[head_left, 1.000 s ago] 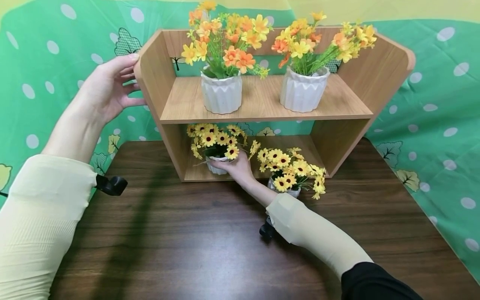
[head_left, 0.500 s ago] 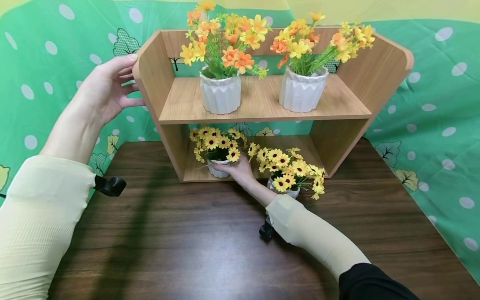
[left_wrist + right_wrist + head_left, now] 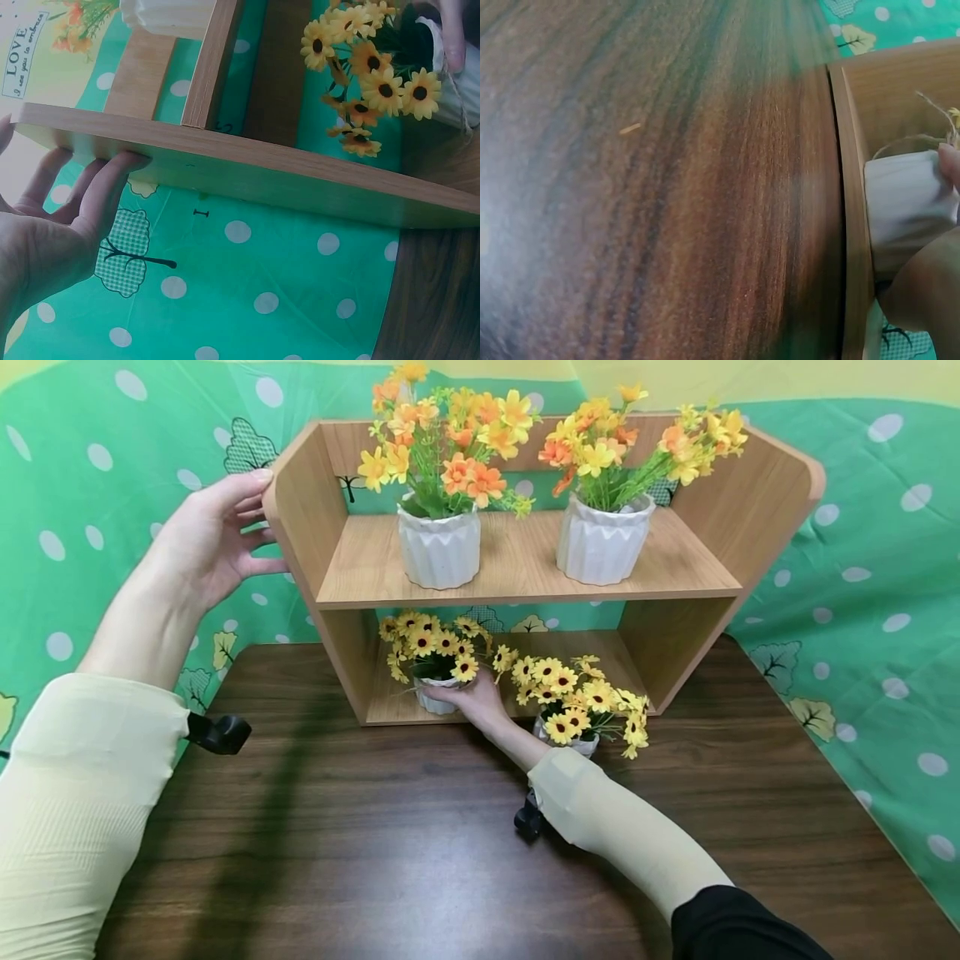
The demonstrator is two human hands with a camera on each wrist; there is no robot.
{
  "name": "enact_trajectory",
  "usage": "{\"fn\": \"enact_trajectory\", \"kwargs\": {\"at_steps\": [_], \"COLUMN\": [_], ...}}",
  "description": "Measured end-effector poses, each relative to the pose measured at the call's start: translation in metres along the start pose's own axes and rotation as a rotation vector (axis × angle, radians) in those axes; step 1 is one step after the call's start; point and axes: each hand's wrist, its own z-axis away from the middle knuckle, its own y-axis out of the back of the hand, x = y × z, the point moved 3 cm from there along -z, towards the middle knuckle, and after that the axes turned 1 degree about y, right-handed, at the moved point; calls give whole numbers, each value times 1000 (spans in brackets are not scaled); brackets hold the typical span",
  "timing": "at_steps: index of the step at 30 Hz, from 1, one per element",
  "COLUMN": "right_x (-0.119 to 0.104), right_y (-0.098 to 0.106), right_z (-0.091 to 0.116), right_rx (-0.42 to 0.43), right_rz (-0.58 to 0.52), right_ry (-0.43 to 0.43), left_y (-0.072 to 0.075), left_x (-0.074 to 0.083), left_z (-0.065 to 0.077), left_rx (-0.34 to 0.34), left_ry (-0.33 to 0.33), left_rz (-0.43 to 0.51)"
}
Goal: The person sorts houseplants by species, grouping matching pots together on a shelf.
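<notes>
My left hand (image 3: 198, 539) rests against the left side panel of a two-tier wooden shelf (image 3: 517, 564). Its thumb lies at the panel's front edge, while fairly straight fingertips touch the outer face, as the left wrist view also shows. On the lower tier, near the left end, my right hand (image 3: 483, 697) grips a small white flowerpot (image 3: 437, 700) holding yellow daisy-like flowers (image 3: 431, 643) with dark centres. The thumb lies across the pot's front; the other fingers are hidden behind it. Twine (image 3: 911, 139) circles the pot's rim in the right wrist view.
A second pot of yellow flowers (image 3: 577, 702) stands at the shelf's front right, close beside my right forearm. Above, two white pots (image 3: 440, 552) with orange and yellow flowers stand on the upper tier. A dark wooden table (image 3: 405, 860) lies beneath; dotted green cloth (image 3: 885, 610) hangs behind.
My right hand and the pot it grips have shifted slightly right and down since a second ago, then held nearly still. My left hand has stayed on the shelf panel.
</notes>
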Motion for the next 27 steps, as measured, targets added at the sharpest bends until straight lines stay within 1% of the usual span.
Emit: {"fn": "enact_trajectory", "kwargs": {"at_steps": [4,10,18,27], "right_x": [-1,0,-2,-3], "right_y": [-1,-1,2,4], "right_z": [-1,0,2,0], "right_rx": [-17,-26,-45,-45], "right_rz": [-30,-34,-14,-26], "right_ry": [33,-17,-55,-21], "left_y": [0,1,0,-1], "left_x": [0,1,2,1], "left_z": [0,1,1,1], "left_rx": [4,10,5,8], "left_ry": [2,3,-1,17], "left_rz": [-3,-2,2,11]}}
